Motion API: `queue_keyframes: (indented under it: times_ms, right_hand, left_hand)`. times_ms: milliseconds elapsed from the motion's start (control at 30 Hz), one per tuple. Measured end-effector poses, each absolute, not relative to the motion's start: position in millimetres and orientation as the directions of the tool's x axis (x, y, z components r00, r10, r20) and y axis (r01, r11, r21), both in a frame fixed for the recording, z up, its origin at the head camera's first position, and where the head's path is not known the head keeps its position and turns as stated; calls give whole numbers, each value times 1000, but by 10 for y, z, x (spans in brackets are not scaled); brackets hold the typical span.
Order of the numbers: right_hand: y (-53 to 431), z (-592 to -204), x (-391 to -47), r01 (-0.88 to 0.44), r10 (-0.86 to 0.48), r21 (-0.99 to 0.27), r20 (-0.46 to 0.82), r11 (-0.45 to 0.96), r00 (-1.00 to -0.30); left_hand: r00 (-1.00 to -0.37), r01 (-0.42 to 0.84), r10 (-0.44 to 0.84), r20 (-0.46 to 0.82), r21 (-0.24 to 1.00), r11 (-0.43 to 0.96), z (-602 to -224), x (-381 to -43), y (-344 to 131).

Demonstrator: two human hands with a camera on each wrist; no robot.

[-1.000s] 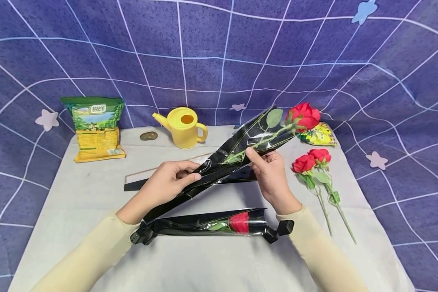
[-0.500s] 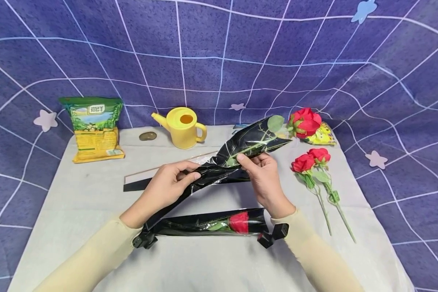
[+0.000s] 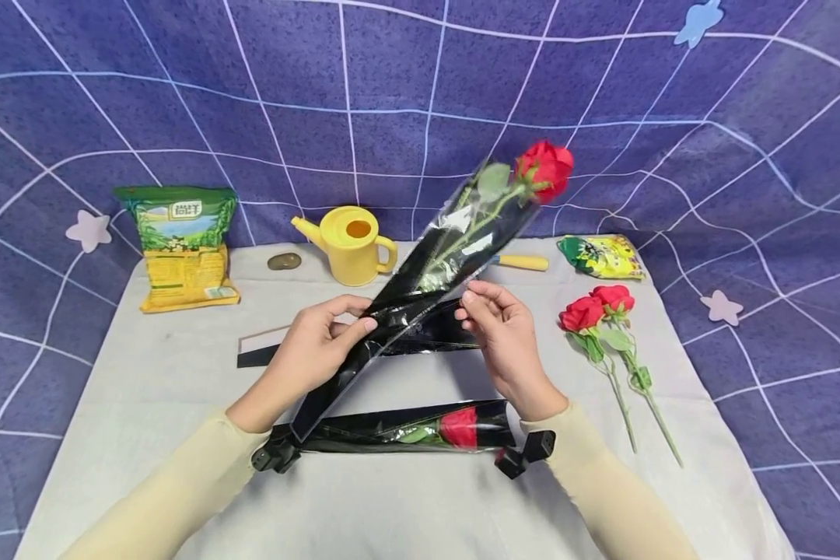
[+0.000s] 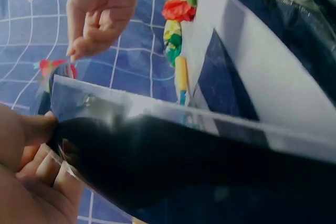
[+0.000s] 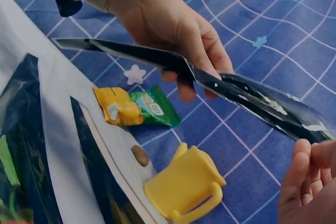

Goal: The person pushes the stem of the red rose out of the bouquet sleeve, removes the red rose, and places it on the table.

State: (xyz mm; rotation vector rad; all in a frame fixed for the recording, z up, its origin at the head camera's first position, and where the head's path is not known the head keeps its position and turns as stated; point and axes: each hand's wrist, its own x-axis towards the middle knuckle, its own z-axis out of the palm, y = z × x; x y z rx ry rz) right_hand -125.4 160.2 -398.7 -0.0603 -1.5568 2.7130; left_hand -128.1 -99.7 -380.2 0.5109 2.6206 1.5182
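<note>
In the head view, a red rose (image 3: pixel 544 171) stands in a black flower sleeve (image 3: pixel 455 241) with a clear front, tilted up to the right. Its bloom and one leaf rise past the sleeve's wide mouth; the green stem shows through the film. My left hand (image 3: pixel 325 338) grips the sleeve's lower part between thumb and fingers, as the right wrist view also shows for the left hand (image 5: pixel 176 32). With thumb and fingertips, my right hand (image 3: pixel 507 334) pinches the sleeve's right edge. The sleeve's narrow end hangs below my left hand.
A sleeved rose (image 3: pixel 455 428) lies in front; flat sleeves (image 3: pixel 259 354) lie behind the held one. Two loose roses (image 3: pixel 602 307) lie right. Along the back are a green-yellow bag (image 3: pixel 185 249), a stone (image 3: pixel 284 261), a watering can (image 3: pixel 353 245), a yellow handle (image 3: pixel 525 263) and a small packet (image 3: pixel 602 257).
The sleeve with its rose has swung up and leftward, uncovering the packet and the yellow handle. My right hand has shifted from the sleeve's middle to its edge; my left keeps its grip.
</note>
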Motion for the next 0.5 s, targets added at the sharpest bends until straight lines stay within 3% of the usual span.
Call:
queue_keyframes:
  times_ms: [133,300,500]
  right_hand:
    - [1633,-3989,-1263,6,11,-863,-13,-505,-1000]
    - [1630,-3979,-1260,25,-53,-870,2,-493,-999]
    - [1614,-3958,-1223,-78,-10,-859,96,-506,-995]
  left_hand:
    - [-948,241,296,114,866,439,-3773,-1309,-1068]
    - [-922,251,379,81,870,424,-3756,-1286,-1078]
    - [-912,273,400,89,860,431,-3758,-1276,-1083]
